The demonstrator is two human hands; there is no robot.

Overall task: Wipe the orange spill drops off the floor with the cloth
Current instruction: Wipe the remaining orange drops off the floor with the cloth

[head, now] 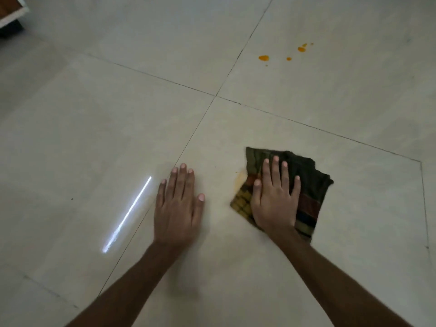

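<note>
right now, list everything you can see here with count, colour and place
orange spill drops: about five, orange, clustered on the far tile at upper right, apart from the cloth
orange smear: one, faint yellow-orange, on the floor at the cloth's left edge
cloth: one, dark green with checked red and yellow bands, flat on the near tile at right of centre
floor tiles: several large, pale grey-cream, dark grout lines, glossy with a white light streak at lower left
furniture corner: one, white edge with brown panel, top left
left hand: one, flat on bare floor, holding nothing
right hand: one, palm pressed flat on the cloth, fingers spread
</note>
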